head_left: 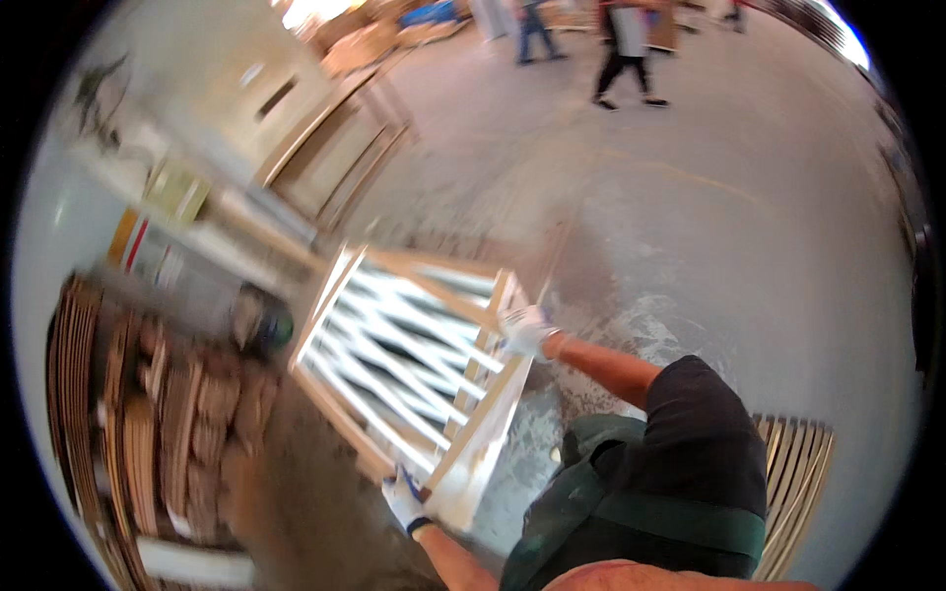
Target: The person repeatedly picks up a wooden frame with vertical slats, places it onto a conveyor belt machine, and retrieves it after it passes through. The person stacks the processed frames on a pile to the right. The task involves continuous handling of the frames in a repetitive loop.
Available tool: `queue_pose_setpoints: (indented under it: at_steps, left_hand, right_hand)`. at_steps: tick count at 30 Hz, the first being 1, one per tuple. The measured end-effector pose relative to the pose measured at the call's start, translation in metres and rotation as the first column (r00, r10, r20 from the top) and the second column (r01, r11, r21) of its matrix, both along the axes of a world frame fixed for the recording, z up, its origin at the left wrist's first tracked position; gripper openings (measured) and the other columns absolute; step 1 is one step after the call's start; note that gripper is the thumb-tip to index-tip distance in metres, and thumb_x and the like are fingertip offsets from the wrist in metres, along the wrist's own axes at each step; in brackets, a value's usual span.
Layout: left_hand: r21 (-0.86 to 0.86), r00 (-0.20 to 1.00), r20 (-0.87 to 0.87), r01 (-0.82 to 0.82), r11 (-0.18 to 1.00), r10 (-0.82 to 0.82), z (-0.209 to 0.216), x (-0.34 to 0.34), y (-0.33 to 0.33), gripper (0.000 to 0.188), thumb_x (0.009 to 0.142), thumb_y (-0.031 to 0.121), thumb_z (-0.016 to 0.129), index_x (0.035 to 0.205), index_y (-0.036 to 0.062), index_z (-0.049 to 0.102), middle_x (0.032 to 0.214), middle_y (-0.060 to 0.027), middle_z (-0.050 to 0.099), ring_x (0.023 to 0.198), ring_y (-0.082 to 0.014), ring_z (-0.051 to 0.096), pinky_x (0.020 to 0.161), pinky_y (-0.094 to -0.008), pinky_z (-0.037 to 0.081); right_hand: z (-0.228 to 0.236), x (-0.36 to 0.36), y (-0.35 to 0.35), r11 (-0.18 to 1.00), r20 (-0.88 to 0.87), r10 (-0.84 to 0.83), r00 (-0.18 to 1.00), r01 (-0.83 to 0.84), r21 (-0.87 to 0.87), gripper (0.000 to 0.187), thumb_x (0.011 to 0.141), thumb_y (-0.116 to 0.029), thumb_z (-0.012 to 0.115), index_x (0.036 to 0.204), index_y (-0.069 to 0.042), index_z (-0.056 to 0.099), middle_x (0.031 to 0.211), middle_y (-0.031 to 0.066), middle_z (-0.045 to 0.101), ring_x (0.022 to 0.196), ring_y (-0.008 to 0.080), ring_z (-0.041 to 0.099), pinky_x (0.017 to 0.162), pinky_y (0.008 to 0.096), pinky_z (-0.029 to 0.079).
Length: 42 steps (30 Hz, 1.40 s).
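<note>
A light wooden frame [488, 424] with several white slats across it is held tilted above the concrete floor. My left hand [404, 497], in a white glove, grips the frame's near corner. My right hand [527, 330], also in a white glove, grips the frame's far right edge, with the bare forearm stretched out from a black sleeve. My torso in a black shirt and green apron fills the lower right.
Stacks of brown wooden pieces [148, 414] stand at the left. Wooden panels [340, 158] lean by a wall at the upper left. A slatted rack [798, 473] lies at the right. Two people [621, 49] walk at the far end of the floor.
</note>
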<state>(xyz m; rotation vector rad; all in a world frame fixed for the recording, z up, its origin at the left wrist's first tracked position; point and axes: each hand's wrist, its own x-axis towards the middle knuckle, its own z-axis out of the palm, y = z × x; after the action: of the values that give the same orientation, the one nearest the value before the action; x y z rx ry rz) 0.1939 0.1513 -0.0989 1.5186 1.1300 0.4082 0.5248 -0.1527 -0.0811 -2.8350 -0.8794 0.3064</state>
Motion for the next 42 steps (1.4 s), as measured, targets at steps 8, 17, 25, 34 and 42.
queue_pose_setpoints:
  at_steps: [8, 17, 25, 34, 42]
  left_hand:
    - [0.065, 0.958, -0.183, -0.212, 0.975, 0.221, 0.048, -0.135, -0.122, 0.029, 0.089, 0.027, 0.075, 0.088, 0.0004, 0.064, 0.066, -0.0012, 0.058, 0.060, -0.0115, 0.056, 0.057, -0.0294, 0.047]
    - [0.339, 0.665, -0.286, -0.603, 0.722, 0.690, 0.087, -0.300, -0.307, 0.036, 0.085, 0.033, 0.074, 0.096, -0.0008, 0.069, 0.082, -0.0175, 0.071, 0.077, -0.0305, 0.070, 0.069, -0.0414, 0.051]
    - [0.312, 0.150, -0.177, -0.929, 0.200, 0.973, 0.094, -0.353, -0.474, 0.033, 0.089, 0.029, 0.073, 0.098, -0.0024, 0.068, 0.076, -0.0119, 0.069, 0.069, -0.0187, 0.067, 0.064, -0.0346, 0.050]
    - [0.348, -0.248, -0.211, -0.923, -0.164, 0.946, 0.083, -0.364, -0.586, 0.030, 0.089, 0.027, 0.072, 0.091, -0.0018, 0.067, 0.070, -0.0098, 0.064, 0.063, -0.0203, 0.063, 0.063, -0.0366, 0.048]
    - [0.292, -0.302, -0.246, -0.929, -0.227, 0.921, 0.053, -0.430, -0.625, 0.035, 0.089, 0.035, 0.072, 0.088, 0.0002, 0.069, 0.075, -0.0127, 0.067, 0.068, -0.0259, 0.066, 0.064, -0.0385, 0.049]
  right_hand:
    - [-0.039, -0.108, -0.072, 0.616, -0.799, 0.193, 0.570, 0.563, 0.551, 0.023, 0.082, -0.006, 0.077, 0.098, -0.001, 0.062, 0.077, 0.0028, 0.065, 0.067, 0.0091, 0.063, 0.057, 0.0251, 0.050]
    - [-0.021, -0.194, -0.058, 0.810, -0.772, 0.451, 0.449, 0.158, 0.565, 0.012, 0.085, -0.002, 0.071, 0.092, -0.001, 0.063, 0.071, 0.0007, 0.061, 0.056, 0.0070, 0.056, 0.048, 0.0241, 0.043]
    - [-0.016, -0.290, 0.036, 0.704, -0.690, 0.704, 0.167, -0.287, 0.649, 0.026, 0.081, -0.004, 0.077, 0.104, 0.001, 0.066, 0.077, 0.0005, 0.065, 0.060, 0.0068, 0.058, 0.051, 0.0239, 0.046]
    - [-0.024, -0.431, 0.074, 0.465, -0.653, 0.745, -0.135, -0.597, 0.654, 0.021, 0.079, -0.010, 0.079, 0.096, 0.000, 0.070, 0.073, 0.0019, 0.068, 0.059, 0.0078, 0.061, 0.052, 0.0257, 0.048]
    - [-0.017, -0.511, 0.065, 0.348, -0.623, 0.754, -0.207, -0.679, 0.647, 0.013, 0.081, -0.011, 0.076, 0.084, -0.001, 0.069, 0.066, 0.0041, 0.066, 0.053, 0.0094, 0.060, 0.048, 0.0269, 0.044]
